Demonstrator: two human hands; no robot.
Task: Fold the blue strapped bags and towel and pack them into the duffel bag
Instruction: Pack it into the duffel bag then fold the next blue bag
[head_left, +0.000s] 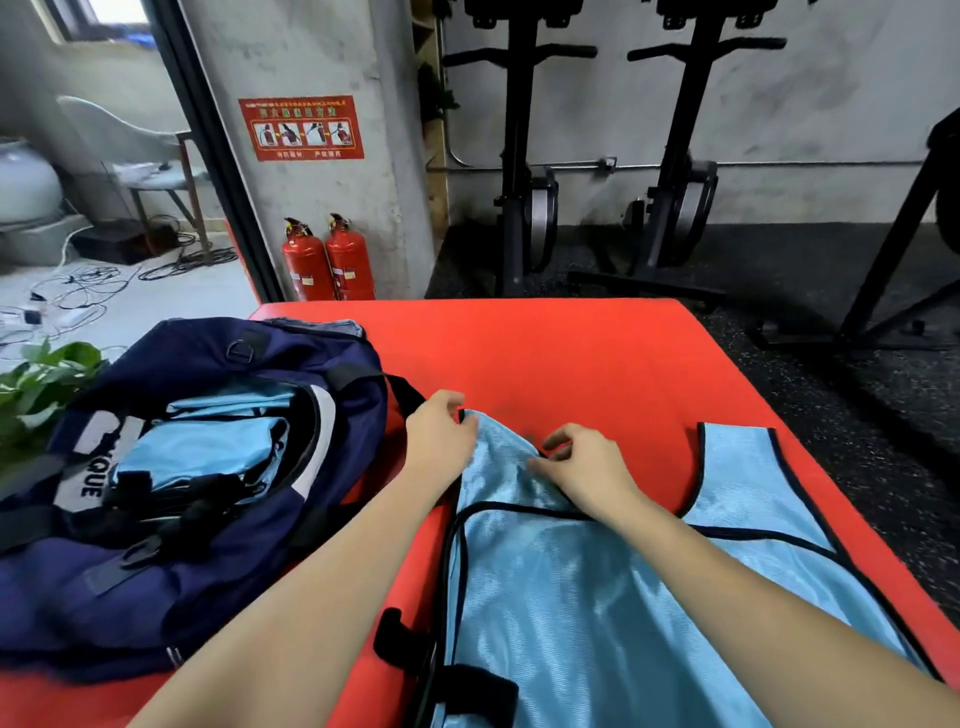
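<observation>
fire extinguishers (328, 260), exercise bikes (524, 156), plant (36, 379)

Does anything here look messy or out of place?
Only the far-left floor: loose cables sprawl tangled there. The blue strapped bag lies mid-fold under both hands; the duffel bag gapes open with folded blue items inside.

A light-blue, black-trimmed strapped bag (597, 597) is spread flat on the tabletop; folded blue pieces (208, 447) are packed inside the open navy duffel bag (218, 561).

Both hands (441, 431) (582, 460) pinch the blue strapped bag (597, 597) beside the open duffel bag (208, 571).
</observation>
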